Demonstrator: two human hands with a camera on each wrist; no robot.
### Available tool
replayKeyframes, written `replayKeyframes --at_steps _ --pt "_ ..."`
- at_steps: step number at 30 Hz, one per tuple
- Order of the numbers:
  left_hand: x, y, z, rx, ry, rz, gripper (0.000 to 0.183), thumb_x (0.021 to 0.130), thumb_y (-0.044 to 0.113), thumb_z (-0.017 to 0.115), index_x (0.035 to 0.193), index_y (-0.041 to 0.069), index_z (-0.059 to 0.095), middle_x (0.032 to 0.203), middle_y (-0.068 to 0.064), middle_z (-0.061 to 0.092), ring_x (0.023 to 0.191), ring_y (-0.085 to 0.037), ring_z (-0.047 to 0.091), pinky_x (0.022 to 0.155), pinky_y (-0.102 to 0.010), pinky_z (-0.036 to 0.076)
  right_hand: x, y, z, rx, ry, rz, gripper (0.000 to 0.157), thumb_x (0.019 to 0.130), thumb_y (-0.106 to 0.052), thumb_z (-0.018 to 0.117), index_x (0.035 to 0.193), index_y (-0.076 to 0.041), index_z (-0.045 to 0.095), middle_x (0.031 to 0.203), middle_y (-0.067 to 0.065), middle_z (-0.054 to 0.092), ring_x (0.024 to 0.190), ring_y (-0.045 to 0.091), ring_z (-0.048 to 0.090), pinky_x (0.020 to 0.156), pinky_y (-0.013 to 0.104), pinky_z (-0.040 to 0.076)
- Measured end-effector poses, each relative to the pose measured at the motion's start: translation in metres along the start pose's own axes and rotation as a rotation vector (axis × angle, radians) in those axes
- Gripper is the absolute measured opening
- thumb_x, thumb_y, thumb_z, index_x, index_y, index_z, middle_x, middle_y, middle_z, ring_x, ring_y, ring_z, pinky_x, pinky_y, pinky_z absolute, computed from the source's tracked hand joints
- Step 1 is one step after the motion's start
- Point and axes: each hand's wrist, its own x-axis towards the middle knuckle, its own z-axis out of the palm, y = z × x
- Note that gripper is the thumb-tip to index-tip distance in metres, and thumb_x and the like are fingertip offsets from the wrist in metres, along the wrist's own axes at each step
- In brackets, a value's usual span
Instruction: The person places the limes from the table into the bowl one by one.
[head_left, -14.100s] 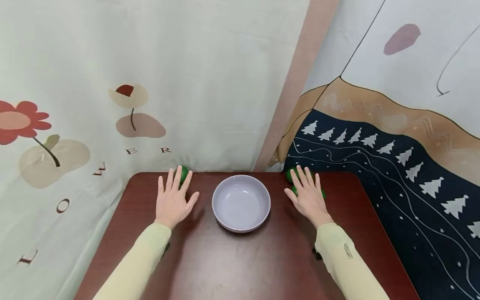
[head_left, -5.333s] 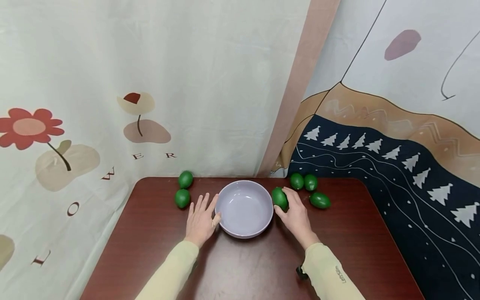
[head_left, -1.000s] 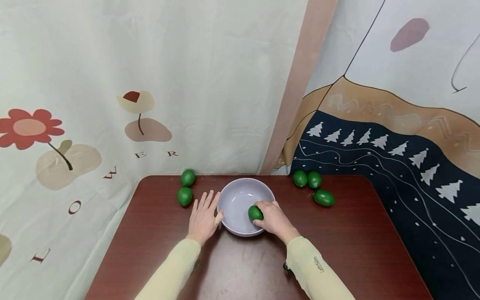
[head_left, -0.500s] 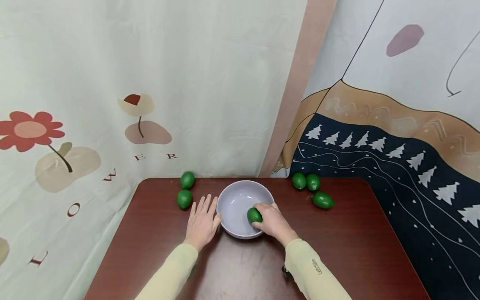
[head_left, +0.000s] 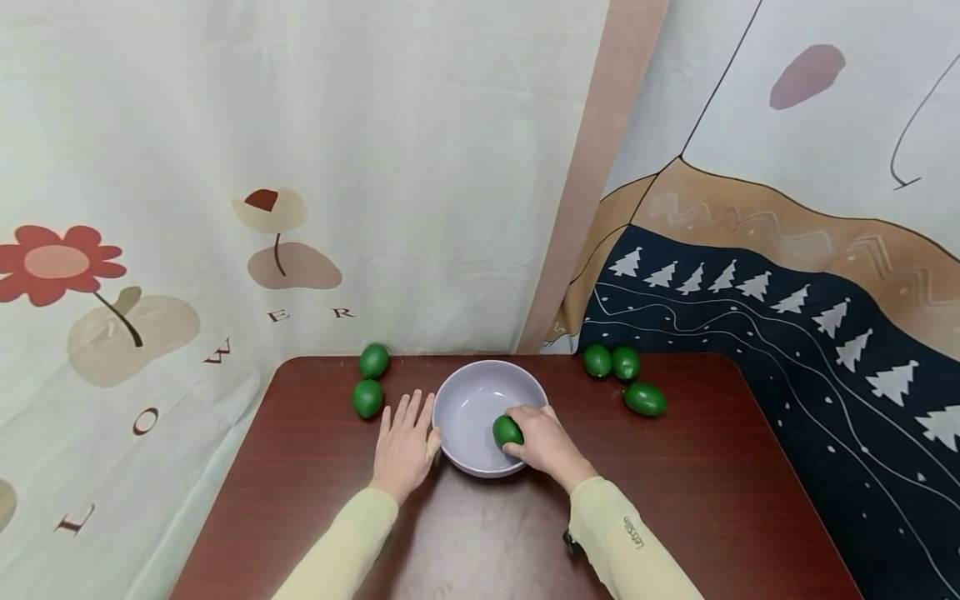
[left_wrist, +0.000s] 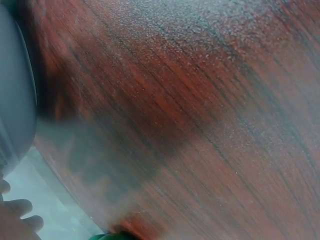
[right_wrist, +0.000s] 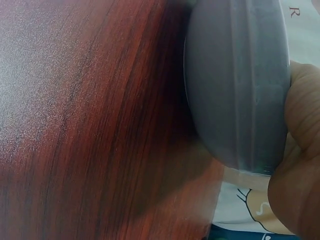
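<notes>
Working at the bowl (head_left: 468, 400), I hold my left hand (head_left: 403, 448), fingers lightly spread, beside it between eight and nine o'clock. My right hand (head_left: 546, 442) pinches the green fruit (head_left: 507, 430) within its rim, toward four o'clock; apply light, even pressure.

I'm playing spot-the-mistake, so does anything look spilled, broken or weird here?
Nothing stands out. The lavender bowl sits upright on the wood-grain table, with no crack or spill showing. Five limes lie in two groups beside it, and another lime is in the right hand's grip at the bowl.
</notes>
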Motion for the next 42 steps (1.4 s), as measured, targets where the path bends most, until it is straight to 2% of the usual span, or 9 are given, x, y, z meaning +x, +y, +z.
replayKeyframes --at_steps 4,9,18,28,32,42 --pt "0.0 0.001 0.002 0.005 -0.011 -0.01 0.059 0.102 0.031 0.056 0.156 0.009 0.046 0.159 -0.019 0.044 0.149 -0.04 0.038 0.122 -0.062 0.023 -0.003 0.001 -0.001 0.014 0.019 -0.03 0.044 0.089 -0.027 0.081 0.126 -0.007 0.068 0.125 0.009 0.07 0.116 0.025 0.064 0.099 0.044 0.042" --pt "0.0 0.003 0.004 0.009 -0.043 -0.014 0.06 0.104 0.032 0.054 0.158 0.01 0.043 0.16 -0.018 0.043 0.149 -0.039 0.037 0.122 -0.061 0.023 -0.013 0.004 -0.003 0.1 0.029 -0.017 0.048 0.092 -0.024 0.078 0.134 -0.005 0.065 0.136 0.012 0.066 0.126 0.03 0.059 0.108 0.048 0.044" --pt "0.001 0.004 0.003 0.002 -0.028 -0.017 0.058 0.103 0.031 0.053 0.157 0.01 0.045 0.16 -0.018 0.044 0.149 -0.039 0.037 0.122 -0.062 0.024 -0.033 0.009 -0.017 0.246 0.155 -0.007 0.05 0.094 -0.021 0.076 0.14 -0.006 0.064 0.146 0.009 0.06 0.138 0.028 0.055 0.113 0.049 0.045" --pt "-0.002 0.004 -0.001 -0.026 -0.014 -0.024 0.057 0.103 0.029 0.055 0.156 0.007 0.046 0.158 -0.021 0.045 0.148 -0.041 0.038 0.121 -0.063 0.024 -0.047 0.017 -0.032 0.222 0.259 0.017 0.049 0.092 -0.018 0.078 0.138 -0.006 0.066 0.143 0.008 0.062 0.133 0.028 0.059 0.107 0.048 0.05" --pt "-0.004 0.005 0.001 -0.022 -0.025 -0.028 0.057 0.104 0.029 0.054 0.156 0.007 0.045 0.159 -0.021 0.044 0.149 -0.041 0.038 0.121 -0.062 0.024 -0.055 0.027 -0.034 0.199 0.29 0.046 0.047 0.092 -0.016 0.078 0.137 -0.007 0.066 0.142 0.007 0.062 0.127 0.027 0.063 0.102 0.047 0.054" --pt "-0.001 0.003 0.002 -0.027 -0.011 -0.025 0.058 0.104 0.029 0.053 0.157 0.008 0.045 0.159 -0.021 0.044 0.147 -0.042 0.039 0.121 -0.063 0.025 -0.068 0.057 -0.046 0.146 0.37 0.088 0.044 0.092 -0.013 0.076 0.135 -0.006 0.067 0.138 0.012 0.064 0.127 0.03 0.063 0.102 0.051 0.053"
